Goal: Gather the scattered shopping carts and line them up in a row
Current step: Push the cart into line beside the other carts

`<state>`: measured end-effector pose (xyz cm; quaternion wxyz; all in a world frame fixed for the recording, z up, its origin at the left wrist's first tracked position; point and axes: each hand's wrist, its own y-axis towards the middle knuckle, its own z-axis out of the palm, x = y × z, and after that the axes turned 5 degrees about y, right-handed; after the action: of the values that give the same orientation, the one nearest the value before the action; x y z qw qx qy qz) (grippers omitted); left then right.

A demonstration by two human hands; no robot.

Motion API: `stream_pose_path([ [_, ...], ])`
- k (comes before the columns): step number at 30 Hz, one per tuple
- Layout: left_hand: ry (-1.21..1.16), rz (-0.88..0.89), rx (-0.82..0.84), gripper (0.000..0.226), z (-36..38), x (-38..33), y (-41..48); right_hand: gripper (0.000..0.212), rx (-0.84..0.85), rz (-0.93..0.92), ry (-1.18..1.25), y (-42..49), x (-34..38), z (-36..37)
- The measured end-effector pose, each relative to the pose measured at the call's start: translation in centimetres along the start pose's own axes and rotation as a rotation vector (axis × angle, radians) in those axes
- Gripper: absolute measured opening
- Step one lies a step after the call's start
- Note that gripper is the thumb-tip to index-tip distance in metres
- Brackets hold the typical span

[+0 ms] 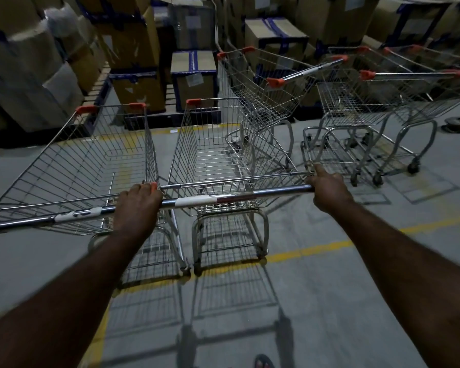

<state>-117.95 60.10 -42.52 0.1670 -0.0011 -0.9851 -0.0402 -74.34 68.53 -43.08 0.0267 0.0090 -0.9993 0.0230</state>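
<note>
Both hands on the chrome handle bar (237, 195) of the middle silver wire shopping cart (210, 155), dead ahead at 12. Left hand (137, 205): fingers curled over the bar's left end. Right hand (328, 192): fingers gripping the right end, index sticking out. Second wire cart (77, 166) just beside at 10. Angled cart (263, 102) at 1, two nested carts (369, 107) at 2, near stacked brown cardboard boxes (133, 43).

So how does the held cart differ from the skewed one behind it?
The held cart is gripped at its handle by the left hand and right hand; the skewed cart is untouched. The held cart stands parallel beside another cart; the skewed cart sits angled. Both are empty wire carts with orange caps.
</note>
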Motion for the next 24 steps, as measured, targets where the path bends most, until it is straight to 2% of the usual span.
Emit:
stream_pose_path([
  [6, 0.002, -0.029, 0.001, 0.043, -0.03, -0.3, 0.22, 0.042, -0.007, 0.007, 0.016, -0.11, 0.11, -0.4],
  [24, -0.002, -0.041, 0.023, 0.039, -0.75, -0.56, 0.26, 0.043, 0.008, 0.011, 0.0, -0.29, 0.68, -0.84],
])
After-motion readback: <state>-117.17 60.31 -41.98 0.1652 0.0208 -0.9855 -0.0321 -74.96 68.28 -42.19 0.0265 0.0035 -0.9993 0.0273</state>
